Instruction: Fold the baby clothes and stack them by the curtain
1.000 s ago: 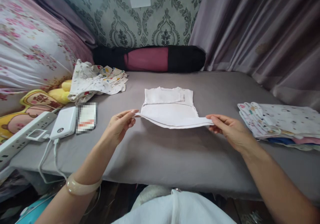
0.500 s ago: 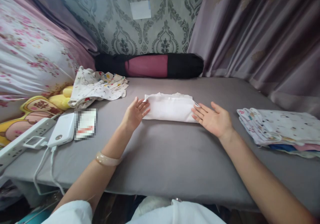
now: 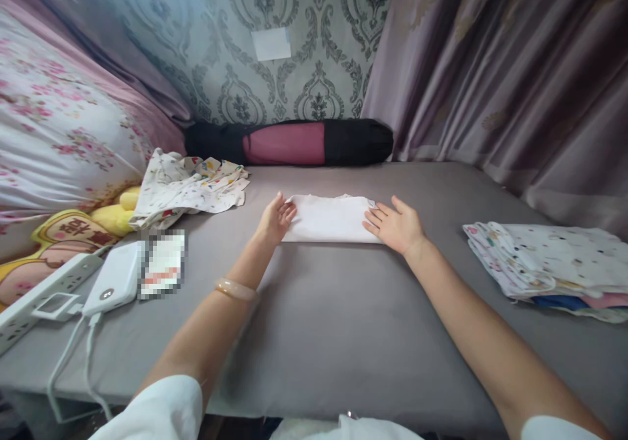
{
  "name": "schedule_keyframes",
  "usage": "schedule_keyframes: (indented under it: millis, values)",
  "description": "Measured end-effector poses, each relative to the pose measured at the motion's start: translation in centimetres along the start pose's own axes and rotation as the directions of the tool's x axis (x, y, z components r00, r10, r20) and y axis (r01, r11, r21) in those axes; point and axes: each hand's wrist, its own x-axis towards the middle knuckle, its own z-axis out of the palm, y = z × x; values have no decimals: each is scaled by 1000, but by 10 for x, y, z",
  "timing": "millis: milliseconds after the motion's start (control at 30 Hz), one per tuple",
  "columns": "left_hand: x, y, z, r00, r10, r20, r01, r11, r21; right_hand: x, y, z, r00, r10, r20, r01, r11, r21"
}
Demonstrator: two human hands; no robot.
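A folded white garment (image 3: 328, 219) lies as a flat, wide rectangle on the grey-covered surface in front of me. At its left end is my left hand (image 3: 277, 220), palm turned inward and fingers extended against the cloth. My right hand (image 3: 395, 225) is at the opposite end, fingers stretched and spread, the tips touching the edge. Neither hand grips the cloth. A pale bangle (image 3: 235, 289) circles my left forearm.
Folded patterned clothes (image 3: 554, 260) form a stack at right. Crumpled printed clothing (image 3: 191, 188) lies back left, near a yellow plush (image 3: 63, 231). A power bank (image 3: 115, 276) with cables and a power strip (image 3: 53, 296) sit at left. A black-and-pink roll (image 3: 284, 143) lies along the wall.
Both hands have come slightly closer together at the garment's ends, the right one moving inward. The view has tilted up a little, so things appear lower.
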Motion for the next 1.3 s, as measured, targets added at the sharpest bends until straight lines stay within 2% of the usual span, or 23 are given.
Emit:
schedule_keyframes:
  millis: [233, 467, 533, 700, 833, 1000, 1100, 1167, 1200, 1233, 1300]
  values:
    - [22, -5, 11, 999, 3, -37, -2, 999, 39, 22, -4, 2, 1000, -20, 22, 23, 991, -134]
    - [30, -12, 9, 999, -7, -49, 10, 998, 62, 39, 3, -6, 999, -29, 46, 42, 946, -323]
    - [30, -14, 8, 999, -8, -45, 10, 998, 62, 42, 6, -8, 999, -30, 28, 37, 958, -286]
    - [32, -20, 4, 998, 23, -66, -20, 999, 33, 42, 9, -10, 999, -11, -32, 9, 997, -74]
    - [39, -26, -2, 991, 69, -112, -68, 998, 12, 39, 7, -15, 998, -5, -59, 4, 1000, -13]
    - [47, -35, -10, 977, 183, -112, -172, 980, 103, 39, 0, -28, 995, -37, -93, 34, 999, -34]
    - [48, -37, -17, 955, 284, -89, -256, 937, 237, 37, -1, -34, 978, -85, -188, 49, 981, -188]
    - [44, -36, -24, 931, 364, -37, -321, 861, 394, 34, 0, -38, 948, -143, -284, 9, 905, -426]
    - [41, -35, -28, 916, 402, -1, -352, 804, 479, 32, 2, -41, 934, -182, -308, -22, 830, -558]
    - [37, -33, -32, 899, 436, 40, -383, 739, 554, 29, 4, -44, 926, -224, -305, -47, 732, -679]
    - [26, -28, -38, 869, 476, 136, -444, 626, 641, 25, 8, -49, 931, -294, -214, -40, 503, -863]
